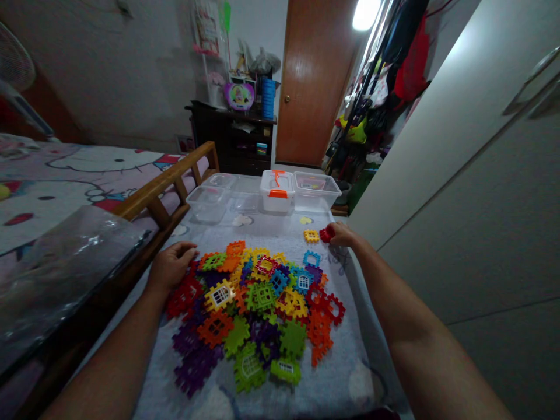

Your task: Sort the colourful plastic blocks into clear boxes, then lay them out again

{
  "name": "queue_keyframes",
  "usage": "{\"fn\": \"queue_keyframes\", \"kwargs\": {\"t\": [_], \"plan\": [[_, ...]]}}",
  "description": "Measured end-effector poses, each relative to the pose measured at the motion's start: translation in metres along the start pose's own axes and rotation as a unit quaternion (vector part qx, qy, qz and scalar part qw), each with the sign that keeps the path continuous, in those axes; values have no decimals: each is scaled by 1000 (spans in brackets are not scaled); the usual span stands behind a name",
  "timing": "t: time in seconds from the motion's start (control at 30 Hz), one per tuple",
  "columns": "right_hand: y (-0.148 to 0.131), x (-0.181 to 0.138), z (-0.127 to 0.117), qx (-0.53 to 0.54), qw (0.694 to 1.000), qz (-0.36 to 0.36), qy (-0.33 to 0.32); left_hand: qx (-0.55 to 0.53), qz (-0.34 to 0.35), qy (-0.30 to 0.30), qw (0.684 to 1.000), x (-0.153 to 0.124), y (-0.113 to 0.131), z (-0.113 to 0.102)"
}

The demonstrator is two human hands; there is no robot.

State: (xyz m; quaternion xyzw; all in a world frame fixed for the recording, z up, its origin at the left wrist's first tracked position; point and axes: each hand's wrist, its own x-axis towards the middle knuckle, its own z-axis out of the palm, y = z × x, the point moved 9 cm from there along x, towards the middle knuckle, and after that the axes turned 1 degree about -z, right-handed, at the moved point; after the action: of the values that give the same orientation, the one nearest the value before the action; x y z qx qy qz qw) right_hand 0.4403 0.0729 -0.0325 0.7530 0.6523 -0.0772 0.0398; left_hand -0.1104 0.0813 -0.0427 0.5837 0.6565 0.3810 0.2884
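A heap of plastic interlocking building tiles [261, 296] in several colours covers the middle of the cloth, some with white window grilles. At the far right, my right hand [343, 234] pinches a red building tile [324, 235] at the cloth. Just left of it lies a yellow building tile [311, 235], apart from the heap. My left hand [171, 263] rests at the heap's left edge, beside red tiles [186, 294]. Its fingers are bent with the tips near each other; whether anything is between them is hidden.
Clear plastic boxes [207, 204] and a lidded box with orange clips [277, 192] stand at the back. On the left runs a wooden bed rail [175, 175], with a plastic bag [74, 262] beside it. A pale cabinet [459, 175] borders the right.
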Motion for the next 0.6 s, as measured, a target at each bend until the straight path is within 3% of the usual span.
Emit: {"fn": "queue_keyframes", "kwargs": {"t": [0.6], "plan": [[3,6,8,5,1000,-6,-7,-14,-15,-4,1000,0,-3,1]]}}
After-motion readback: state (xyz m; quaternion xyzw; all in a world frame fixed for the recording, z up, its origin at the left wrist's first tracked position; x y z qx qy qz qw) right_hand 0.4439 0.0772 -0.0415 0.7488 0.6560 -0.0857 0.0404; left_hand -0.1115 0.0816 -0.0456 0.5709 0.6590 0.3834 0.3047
